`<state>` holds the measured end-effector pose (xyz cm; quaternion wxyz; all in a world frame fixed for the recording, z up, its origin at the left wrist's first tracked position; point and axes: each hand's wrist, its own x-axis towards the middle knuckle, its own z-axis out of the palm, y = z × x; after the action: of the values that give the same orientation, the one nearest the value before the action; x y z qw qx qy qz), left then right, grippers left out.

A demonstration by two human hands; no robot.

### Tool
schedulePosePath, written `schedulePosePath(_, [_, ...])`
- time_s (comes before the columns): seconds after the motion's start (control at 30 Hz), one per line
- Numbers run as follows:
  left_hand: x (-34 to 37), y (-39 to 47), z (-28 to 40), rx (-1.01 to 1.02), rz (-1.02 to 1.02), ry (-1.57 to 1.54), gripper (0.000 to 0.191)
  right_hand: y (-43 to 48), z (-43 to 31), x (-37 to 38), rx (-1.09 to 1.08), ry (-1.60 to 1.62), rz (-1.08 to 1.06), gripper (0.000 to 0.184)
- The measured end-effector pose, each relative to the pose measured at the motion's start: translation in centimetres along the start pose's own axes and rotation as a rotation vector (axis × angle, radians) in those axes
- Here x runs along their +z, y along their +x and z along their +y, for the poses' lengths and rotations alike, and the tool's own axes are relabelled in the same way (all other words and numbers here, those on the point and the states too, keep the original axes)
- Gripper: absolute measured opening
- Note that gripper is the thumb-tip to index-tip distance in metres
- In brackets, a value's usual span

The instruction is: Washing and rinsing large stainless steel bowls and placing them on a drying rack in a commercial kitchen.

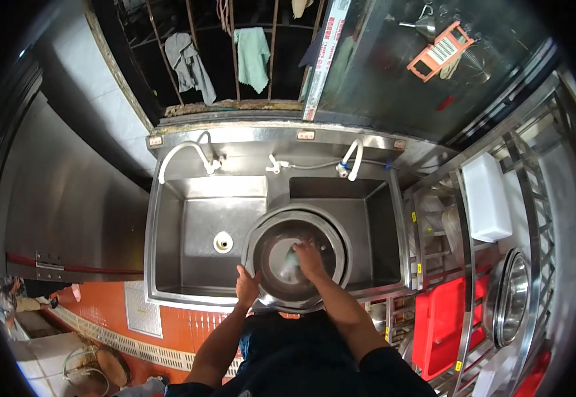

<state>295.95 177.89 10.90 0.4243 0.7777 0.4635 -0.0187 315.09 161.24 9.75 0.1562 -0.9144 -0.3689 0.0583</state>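
Note:
A large round stainless steel basin (268,293) rests across the divider and front edge of a double sink (218,218), with a second rim showing around it. My left hand (247,287) grips the basin's near left rim, thumb uppermost. Inside the basin, my right hand (309,260) presses a blurred pale green cloth or pad (292,258) against the bottom. Its fingertips are partly hidden. A sheen in the basin may be water; I cannot tell.
White curved faucets (184,146) (355,159) rise behind both sink bowls. To the right, a metal rack holds a red tray (439,327), a white bin (486,196) and steel basins (511,297). A steel cabinet (74,198) stands left. Another person (3,302) is at the far left.

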Motion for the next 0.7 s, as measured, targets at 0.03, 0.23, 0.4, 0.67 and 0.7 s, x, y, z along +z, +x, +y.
schedulePosePath(0.03, [0.1, 0.1, -0.5, 0.01, 0.01, -0.004, 0.06, -0.3, -0.3, 0.0, -0.078, -0.033, 0.034, 0.024])
schedulePosePath(0.23, [0.6, 0.4, -1.7, 0.066, 0.033, 0.005, 0.06, -3.0, -3.9, 0.6, -0.096, 0.06, -0.192, 0.026])
schedulePosePath(0.4, [0.5, 0.4, -0.9, 0.035, 0.021, 0.03, 0.06, -5.8, -6.1, 1.2, -0.221, 0.06, -0.127, 0.028])
schedulePosePath(0.67, [-0.1, -0.1, -0.7, 0.002, -0.012, 0.032, 0.062, -5.1, -4.9, -0.7, -0.194, 0.13, -0.202, 0.026])
schedulePosePath(0.7, [-0.1, 0.0, -0.8, 0.005, -0.005, 0.025, 0.062, -4.8, -4.4, -1.0, -0.184, 0.129, -0.241, 0.026])
